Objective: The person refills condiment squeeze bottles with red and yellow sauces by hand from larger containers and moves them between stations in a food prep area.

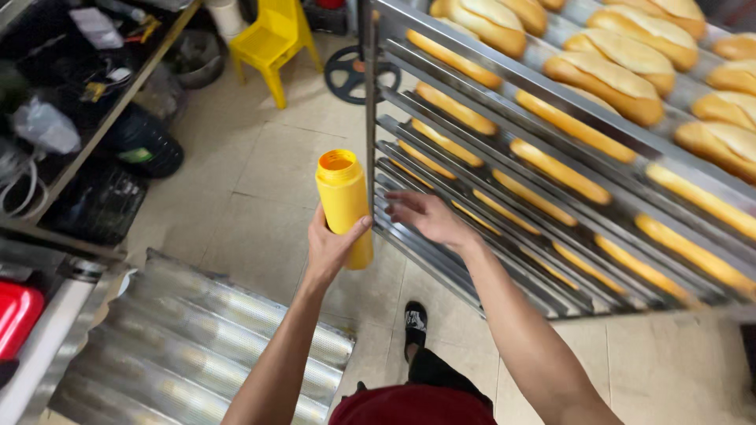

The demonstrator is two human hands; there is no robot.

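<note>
Two hands at work: left hand (329, 250) grips yellow squeeze bottle (345, 206) upright, right hand (426, 218) spread near rack (504, 181); bottle best kept level.

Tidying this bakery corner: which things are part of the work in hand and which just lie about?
In use:
left hand gripping yellow squeeze bottle
right hand, open, by the rack of bread trays
baked loaves

Lying about:
empty corrugated tray
yellow chair
cluttered shelf

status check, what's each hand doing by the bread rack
Left hand grip shut on yellow bottle, upright, cap off. Right hand open, empty, at rack edge. Loaves on trays, nothing between.
</note>
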